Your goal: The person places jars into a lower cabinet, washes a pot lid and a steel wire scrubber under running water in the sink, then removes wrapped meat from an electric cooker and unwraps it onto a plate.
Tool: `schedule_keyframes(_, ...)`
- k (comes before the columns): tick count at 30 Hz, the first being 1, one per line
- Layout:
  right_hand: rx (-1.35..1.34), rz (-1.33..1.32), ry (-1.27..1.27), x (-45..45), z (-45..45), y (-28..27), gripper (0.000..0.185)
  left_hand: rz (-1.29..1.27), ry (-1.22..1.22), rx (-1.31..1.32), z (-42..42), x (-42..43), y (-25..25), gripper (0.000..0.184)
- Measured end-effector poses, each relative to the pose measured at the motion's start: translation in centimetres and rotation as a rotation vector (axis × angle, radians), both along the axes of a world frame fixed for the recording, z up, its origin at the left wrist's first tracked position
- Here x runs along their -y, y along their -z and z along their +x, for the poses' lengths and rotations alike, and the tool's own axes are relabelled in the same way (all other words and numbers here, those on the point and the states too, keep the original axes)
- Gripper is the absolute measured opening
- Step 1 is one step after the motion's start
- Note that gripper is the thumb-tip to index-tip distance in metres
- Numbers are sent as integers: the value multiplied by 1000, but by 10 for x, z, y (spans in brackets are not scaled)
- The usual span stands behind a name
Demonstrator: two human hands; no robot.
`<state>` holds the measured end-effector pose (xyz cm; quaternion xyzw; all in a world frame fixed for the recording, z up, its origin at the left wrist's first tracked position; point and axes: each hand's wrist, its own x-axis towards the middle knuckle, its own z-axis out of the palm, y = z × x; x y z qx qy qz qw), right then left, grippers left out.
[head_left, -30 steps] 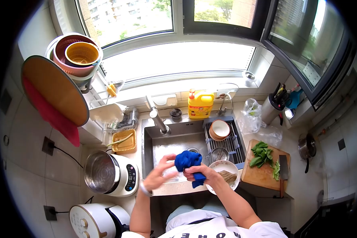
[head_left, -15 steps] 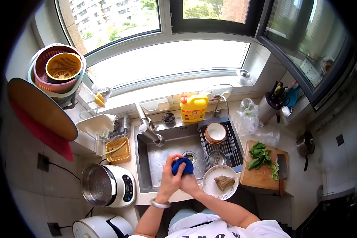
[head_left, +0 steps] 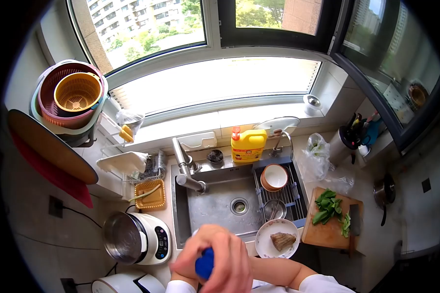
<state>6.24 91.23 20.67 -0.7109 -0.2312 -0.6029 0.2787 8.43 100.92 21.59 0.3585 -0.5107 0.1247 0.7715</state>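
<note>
Close to the camera, my right hand [head_left: 225,256] curls over a blue cloth [head_left: 205,264], its fingers pointing down and blurred by motion. It presses against my left forearm [head_left: 182,267], which is bent near the bottom edge of the view. My left hand is mostly hidden behind the right, so its fingers cannot be made out. Beyond my hands lies the steel sink [head_left: 215,215]. To their right, a white patterned plate [head_left: 264,242] carries a brown piece of what looks like meat [head_left: 282,240].
A faucet [head_left: 186,168] stands behind the sink. A rack [head_left: 291,180] holds a bowl [head_left: 274,177] and a strainer [head_left: 275,209]. Right is a cutting board [head_left: 318,235] with leafy greens [head_left: 327,207] and a knife [head_left: 355,222]; left, an electric pot [head_left: 154,239]. A yellow jug [head_left: 248,146] stands behind.
My hands have come back from over the sink towards my body, nearer the camera. The blue cloth, earlier between both hands, is now under one hand against my forearm. The view has shifted slightly.
</note>
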Motion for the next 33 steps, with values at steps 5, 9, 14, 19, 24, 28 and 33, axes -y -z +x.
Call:
schedule_keyframes(5,1136,311,518,-11,80,16,13,-293,-440,-489,-35,8,-2,32)
schedule_keyframes(9,1982,471,1218,-36,116,49,15,-333,-854,-1073,-30,-5,10,24)
schedule_keyframes(14,2319,556,1487,-61,114,100,17,-292,-1105,-1189,-15,-27,68,23)
schedule_keyframes(19,2628,755,2169,-69,102,147,14,-359,-1336,-1219,-9,-34,125,24)
schedule_keyframes(24,2668,894,2711,-68,96,197,14,-427,-1523,-1237,-3,-30,168,25)
schedule_keyframes(28,2614,955,2969,-66,97,242,11,-446,-1636,-1246,2,-22,206,26)
schedule_keyframes(33,2810,1354,3029,-69,93,266,19,-981,-1653,-1306,-1,-26,255,26)
